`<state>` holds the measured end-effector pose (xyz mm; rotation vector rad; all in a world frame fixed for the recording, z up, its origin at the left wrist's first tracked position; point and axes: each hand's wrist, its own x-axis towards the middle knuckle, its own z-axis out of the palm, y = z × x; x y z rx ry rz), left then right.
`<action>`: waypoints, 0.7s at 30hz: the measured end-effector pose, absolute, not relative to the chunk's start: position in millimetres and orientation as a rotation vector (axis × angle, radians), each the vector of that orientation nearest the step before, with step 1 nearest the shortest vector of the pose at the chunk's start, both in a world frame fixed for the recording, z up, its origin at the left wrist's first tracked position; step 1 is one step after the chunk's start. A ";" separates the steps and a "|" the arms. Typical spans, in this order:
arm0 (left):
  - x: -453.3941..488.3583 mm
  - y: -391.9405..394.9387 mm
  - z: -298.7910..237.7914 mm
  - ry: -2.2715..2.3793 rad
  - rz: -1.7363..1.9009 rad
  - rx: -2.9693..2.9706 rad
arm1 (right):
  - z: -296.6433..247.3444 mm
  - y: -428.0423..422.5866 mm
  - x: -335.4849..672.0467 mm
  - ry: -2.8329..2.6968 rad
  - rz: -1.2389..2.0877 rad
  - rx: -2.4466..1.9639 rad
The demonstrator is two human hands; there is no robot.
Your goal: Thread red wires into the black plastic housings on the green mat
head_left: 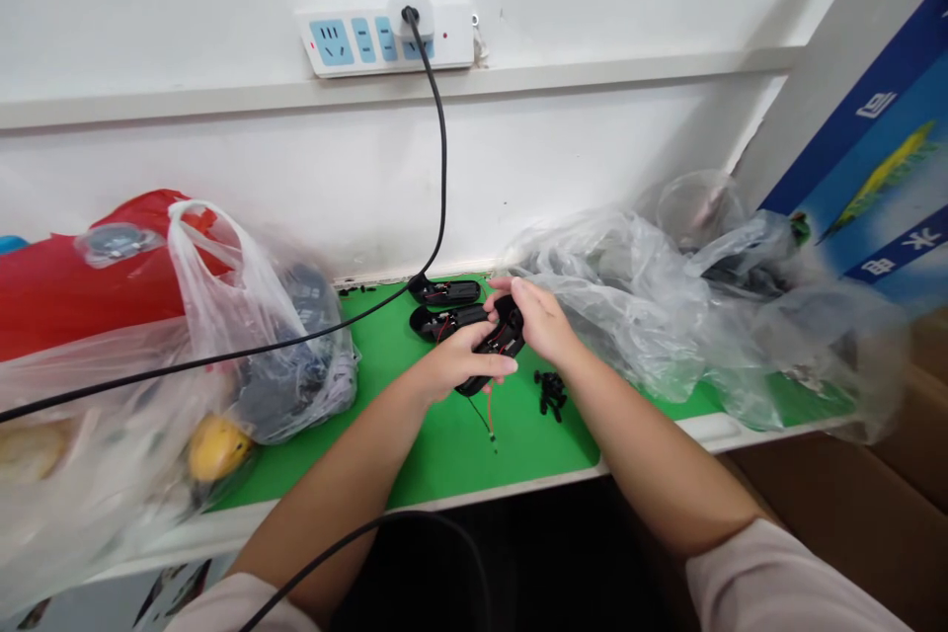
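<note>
Between my two hands is a black plastic housing (pixel 506 336) with an open inner side, and red wires show in it. My left hand (pixel 463 355) grips its lower part, the thumb lying across it. My right hand (pixel 544 316) is closed around its upper end, fingers at the far side. Thin wires (pixel 490 420) with a small tip hang below the housing over the green mat. Just beyond my left hand lie two similar black housings, one (pixel 450 292) behind the other (pixel 444 321). A small pile of black parts (pixel 550 393) sits below my right hand.
Clear plastic bags (pixel 629 267) crowd the right side; a filled bag (pixel 288 346) and a red bag (pixel 96 286) stand at left. A black cable (pixel 442 148) runs from the power strip (pixel 355 44) across the green mat (pixel 436 459). The table edge is near me.
</note>
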<state>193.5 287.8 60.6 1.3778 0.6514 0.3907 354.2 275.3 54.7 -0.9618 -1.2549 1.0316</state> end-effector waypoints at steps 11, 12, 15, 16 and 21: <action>200.2 295.3 37.8 0.628 0.648 1.850 | 48.8 269.8 347.8 -1.487 0.635 -1.090; 201.8 294.0 36.7 0.625 0.671 1.848 | 48.5 270.0 348.3 -1.482 0.640 -1.088; 205.7 289.4 35.7 0.605 0.704 1.866 | 47.3 270.4 351.1 -1.485 0.711 -1.053; 206.6 287.9 35.9 0.600 0.709 1.873 | 47.0 270.5 352.5 -1.487 0.741 -1.030; 208.7 282.0 36.7 0.625 0.704 1.861 | 45.0 270.5 358.1 -1.529 0.818 -0.932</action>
